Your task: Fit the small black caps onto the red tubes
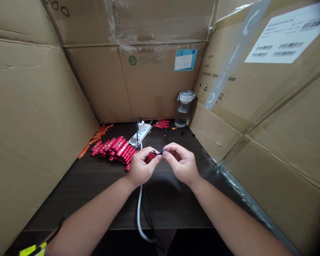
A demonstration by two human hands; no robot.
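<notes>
my left hand (pixel 140 168) is gripping a small red piece (pixel 150 156) above the dark table (pixel 96 192), while my right hand (pixel 180 161) is pinching a thin dark pin (pixel 161 152) at its end.

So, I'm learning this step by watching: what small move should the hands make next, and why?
Probably slide the thin dark pin in the right hand slightly leftward into the small red rectangular piece pinched in the left hand: the pin's tip already sits at that piece's dark end, so they look lined up.
</notes>
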